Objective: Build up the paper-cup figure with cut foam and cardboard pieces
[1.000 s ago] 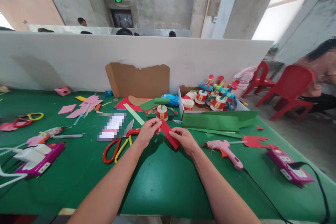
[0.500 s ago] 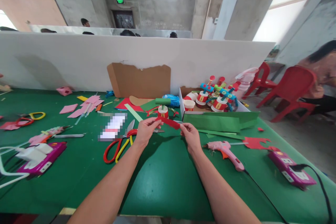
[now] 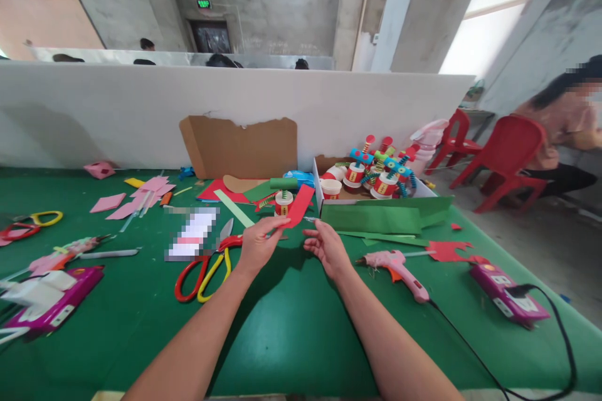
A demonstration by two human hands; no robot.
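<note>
A short red paper strip (image 3: 301,205) slants up and to the right from the fingers of my left hand (image 3: 259,243), which pinches its lower end. My right hand (image 3: 328,247) is just to the right, fingers apart and curled a little, holding nothing. Behind the strip stands a small paper-cup figure (image 3: 283,202) with a green paper roll (image 3: 283,183) on top and folded paper arms; the strip hides part of it. Red and yellow scissors (image 3: 207,269) lie left of my left hand, their blades partly open. A pale green paper strip (image 3: 234,208) reaches toward that hand.
At the back right, a white box (image 3: 318,185) holds several finished cup figures (image 3: 384,183). A pink glue gun (image 3: 397,268) with its cord lies at right, near a purple power strip (image 3: 508,293). Another power strip (image 3: 70,301) and glue gun (image 3: 63,257) are at left.
My right hand has let go of the red strip and opened. The strip, level between both hands before, now tilts upward in my left hand. The whole view has shifted slightly.
</note>
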